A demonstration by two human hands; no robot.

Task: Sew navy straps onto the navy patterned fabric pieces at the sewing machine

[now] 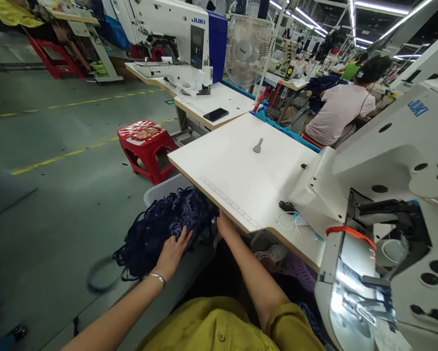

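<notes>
A heap of navy fabric strips (171, 219) fills a pale plastic bin (152, 196) below the table's left edge. My left hand (173, 251), with a bangle on its wrist, rests on the near side of the heap, fingers spread. At the heap's right side, my right hand (224, 224) reaches in under the table's edge. Its fingers are mostly hidden there, so I cannot make out whether they grip any strips.
The white sewing table (240, 161) overhangs the bin. A JUKI sewing machine (379, 141) stands close on the right, with a face mask (306, 224) beside it. A red stool (147, 151), a phone (216, 114) and a fan (246, 51) are farther off. A seated person (345, 107) works beyond.
</notes>
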